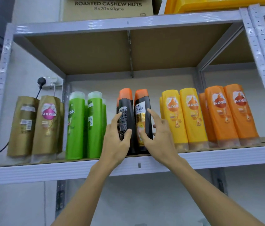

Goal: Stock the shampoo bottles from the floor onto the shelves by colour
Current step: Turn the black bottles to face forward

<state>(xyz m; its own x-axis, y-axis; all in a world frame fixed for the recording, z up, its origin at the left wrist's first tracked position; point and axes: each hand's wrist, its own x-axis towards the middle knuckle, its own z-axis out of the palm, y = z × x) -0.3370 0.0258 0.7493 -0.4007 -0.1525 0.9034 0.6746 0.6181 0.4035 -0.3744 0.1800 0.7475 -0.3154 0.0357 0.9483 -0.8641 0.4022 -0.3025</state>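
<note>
Both bare forearms reached up from the bottom of the view to the middle of the white metal shelf (144, 162). At the grip, the left hand (115, 141) held the left black shampoo bottle with an orange cap (126, 115), thumb curled across its lower front and forefinger stretched up along its left edge, so its back label faced out. Just beside it, the right hand (157, 137) lay on the right black orange-capped bottle (143, 111), thumb pressed on the lower label and forefinger pointing up along the right edge; the fingers were spread rather than closed round it. These two bottles stood upright and touching each other near the front lip, with at least one more black bottle partly hidden behind the left one. Left of them stood the green bottles with pale caps (94, 126), then the gold bottles (47, 126) by the upright. Right of them stood the yellow bottles (184, 118) and the orange bottles (226, 113). Above, a brown cardboard carton printed with cashew nuts (107, 8) sat beside a yellow plastic bin (218, 4).
</note>
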